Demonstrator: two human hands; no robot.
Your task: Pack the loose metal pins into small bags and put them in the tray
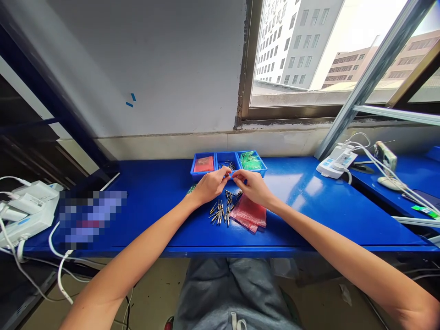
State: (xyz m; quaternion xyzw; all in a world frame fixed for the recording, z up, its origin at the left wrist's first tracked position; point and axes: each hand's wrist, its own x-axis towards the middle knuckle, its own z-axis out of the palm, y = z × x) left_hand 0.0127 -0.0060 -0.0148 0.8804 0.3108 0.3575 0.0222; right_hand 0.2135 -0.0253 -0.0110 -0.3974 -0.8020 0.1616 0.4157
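The person's left hand (210,186) and right hand (255,186) are hovering close together above the glossy blue bench top (154,211), just in front of the row of three blue plastic bins. Each hand's thumb and fingers are bending toward the other's; whether they are clamping a small item is not determinable at this size.

Below and between the hands, the slim metallic pin-like parts (220,213) are lying loose in a scattered cluster. The flat translucent red plastic bags (250,214) are lying beside them, under the right hand and wrist. A green item (191,188), partly hidden, is showing beside the left wrist.

The left bin (202,174) is holding red material; the middle bin (227,155) is holding small dark parts; the right bin (264,170) is holding green material. A white power strip (332,167) is sitting farther right, near the metal frame post (343,120).
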